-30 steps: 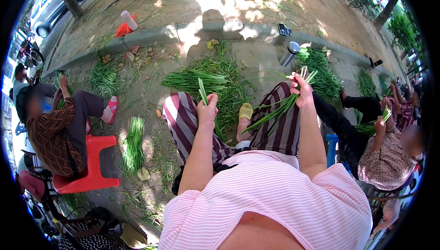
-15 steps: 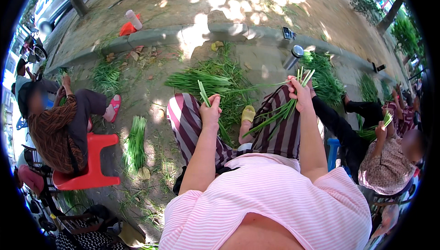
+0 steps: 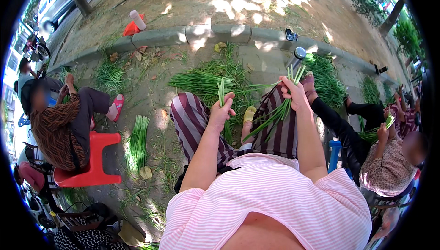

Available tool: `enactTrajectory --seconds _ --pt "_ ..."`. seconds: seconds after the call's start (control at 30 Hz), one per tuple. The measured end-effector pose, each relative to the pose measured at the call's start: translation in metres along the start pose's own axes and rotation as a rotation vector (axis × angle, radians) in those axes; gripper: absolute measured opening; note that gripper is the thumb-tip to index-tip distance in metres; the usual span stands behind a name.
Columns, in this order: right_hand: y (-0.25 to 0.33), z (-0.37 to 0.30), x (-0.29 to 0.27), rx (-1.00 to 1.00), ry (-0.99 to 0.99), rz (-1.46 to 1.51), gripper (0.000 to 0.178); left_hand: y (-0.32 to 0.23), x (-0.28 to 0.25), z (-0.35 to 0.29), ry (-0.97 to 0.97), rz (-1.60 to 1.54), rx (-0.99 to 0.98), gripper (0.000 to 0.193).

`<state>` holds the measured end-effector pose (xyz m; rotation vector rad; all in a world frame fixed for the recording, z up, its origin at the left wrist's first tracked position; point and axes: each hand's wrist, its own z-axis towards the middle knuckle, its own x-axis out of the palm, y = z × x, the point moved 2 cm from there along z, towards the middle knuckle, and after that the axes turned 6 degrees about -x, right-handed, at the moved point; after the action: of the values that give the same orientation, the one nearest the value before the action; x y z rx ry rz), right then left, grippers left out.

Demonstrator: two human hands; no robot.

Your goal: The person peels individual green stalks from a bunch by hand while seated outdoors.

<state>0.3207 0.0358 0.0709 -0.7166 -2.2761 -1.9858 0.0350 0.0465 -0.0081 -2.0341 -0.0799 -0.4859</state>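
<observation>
My left hand point(image 3: 221, 112) is closed round a small bunch of green chives point(image 3: 222, 89); their pale ends point up and the leaves hang below. My right hand point(image 3: 293, 95) grips a larger bunch of chives point(image 3: 275, 120), pale ends upward, leaves trailing down across my right thigh. A few strands stick out from it to the left. Both hands hover over my striped trousers, apart from each other. Beyond my knees, a loose heap of chives point(image 3: 201, 80) lies on the ground.
A neat chive bundle point(image 3: 136, 145) lies to the left, near a person on a red stool point(image 3: 94, 160). A steel flask point(image 3: 296, 57) stands by the kerb point(image 3: 160, 37), with more chives point(image 3: 326, 82) beside it. Another person's leg point(image 3: 337, 119) reaches in from the right.
My left hand has moved up and to the right, nearer my right hand, still holding its chives. My right hand has shifted slightly left with its bunch.
</observation>
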Motion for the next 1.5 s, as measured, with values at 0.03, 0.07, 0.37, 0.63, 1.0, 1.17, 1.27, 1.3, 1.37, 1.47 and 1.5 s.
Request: enactTrajectory --seconds 0.03,0.07,0.37,0.63,1.0,1.17,1.27,1.3,1.37,1.47,1.5 --pt "0.000 0.000 0.003 0.004 0.006 0.002 0.020 0.000 0.001 0.000 0.021 -0.004 -0.023 0.032" --pt "-0.001 0.001 0.005 0.008 0.012 0.005 0.020 0.001 0.001 -0.001 0.043 -0.008 -0.046 0.031" --pt "-0.005 0.003 0.016 0.027 0.014 0.053 0.020 -0.001 -0.009 0.002 -0.184 -0.024 0.053 0.023" --pt "-0.009 0.001 0.031 0.059 0.046 0.072 0.021 0.002 0.008 -0.003 0.114 0.058 0.000 0.045" --pt "-0.026 0.003 0.067 0.094 0.092 -0.046 0.019 0.001 0.014 -0.006 0.172 0.057 -0.035 0.042" --pt "-0.031 0.008 0.070 0.054 -0.007 -0.122 0.019 0.001 0.007 -0.004 0.161 -0.002 -0.096 0.023" --pt "-0.029 0.013 0.061 -0.001 -0.082 -0.070 0.019 -0.001 0.005 -0.005 0.144 0.017 -0.087 0.021" --pt "-0.028 0.013 0.058 -0.025 -0.128 -0.048 0.018 0.000 0.004 -0.006 0.141 0.029 -0.085 0.021" --pt "-0.022 0.015 0.052 -0.044 -0.204 -0.019 0.018 0.000 0.002 -0.005 0.144 0.058 -0.104 0.021" --pt "-0.019 0.020 0.033 -0.059 -0.276 0.084 0.017 -0.002 0.003 -0.006 0.165 0.093 -0.163 0.021" --pt "-0.018 0.021 0.029 -0.057 -0.289 0.112 0.016 -0.001 0.002 -0.006 0.180 0.102 -0.186 0.021"
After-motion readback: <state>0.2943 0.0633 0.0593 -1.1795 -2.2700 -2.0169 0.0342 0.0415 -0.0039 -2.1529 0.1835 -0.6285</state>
